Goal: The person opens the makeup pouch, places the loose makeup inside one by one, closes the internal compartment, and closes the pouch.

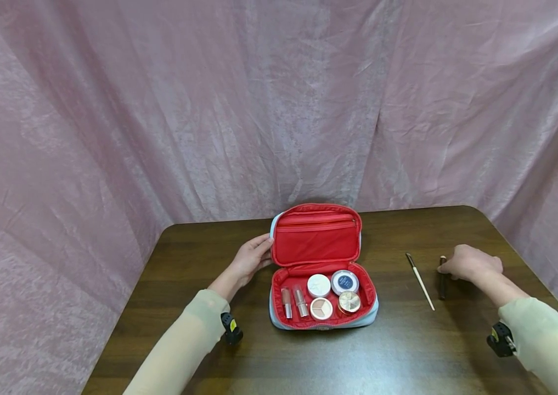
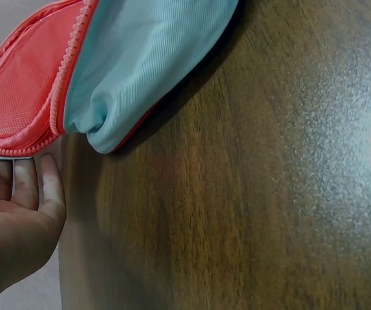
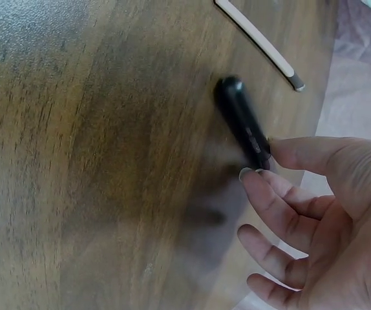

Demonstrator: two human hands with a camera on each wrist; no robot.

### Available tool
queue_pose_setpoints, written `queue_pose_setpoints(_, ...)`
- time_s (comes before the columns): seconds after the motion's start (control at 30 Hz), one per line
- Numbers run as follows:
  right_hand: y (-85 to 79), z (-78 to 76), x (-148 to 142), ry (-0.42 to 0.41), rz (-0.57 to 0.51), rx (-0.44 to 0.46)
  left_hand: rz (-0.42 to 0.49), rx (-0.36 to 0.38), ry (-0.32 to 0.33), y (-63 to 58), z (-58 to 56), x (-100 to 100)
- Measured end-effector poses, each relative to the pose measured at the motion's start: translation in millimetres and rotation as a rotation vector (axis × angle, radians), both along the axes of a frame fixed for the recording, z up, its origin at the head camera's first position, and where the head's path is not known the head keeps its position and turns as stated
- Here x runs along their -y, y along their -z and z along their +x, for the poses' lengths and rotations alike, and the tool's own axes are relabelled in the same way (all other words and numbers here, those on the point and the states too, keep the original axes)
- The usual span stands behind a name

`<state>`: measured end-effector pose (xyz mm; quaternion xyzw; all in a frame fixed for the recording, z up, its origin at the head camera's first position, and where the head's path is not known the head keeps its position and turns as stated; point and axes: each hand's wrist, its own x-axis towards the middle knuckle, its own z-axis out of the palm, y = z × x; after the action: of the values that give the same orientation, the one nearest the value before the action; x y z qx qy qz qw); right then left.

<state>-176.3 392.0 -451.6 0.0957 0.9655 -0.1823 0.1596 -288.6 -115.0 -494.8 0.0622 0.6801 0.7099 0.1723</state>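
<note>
The right hand (image 3: 328, 219) is pinching one end of a black stick (image 3: 240, 119), its rounded far end pointing up and left! Two lower fingers (image 3: 266, 252) are hanging loosely bent, clear of it. Nearby, a slim pale stick (image 3: 256, 37) with a dark end is lying on the wood-grained bench (image 3: 108, 161), pale cloth (image 3: 363, 103) showing beyond.

A pink curtain (image 1: 269, 109) (velvet, perhaps) hangs behind a brown table (image 1: 392, 356).
</note>
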Motion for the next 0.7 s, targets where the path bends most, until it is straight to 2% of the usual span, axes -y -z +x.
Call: queue_pose_setpoints(0.7, 9.5, -5.1, -2.0, -0.032, 0.117, -0.097, 0.003, 0.005, -0.003, -0.9, 0.1, 0.1)
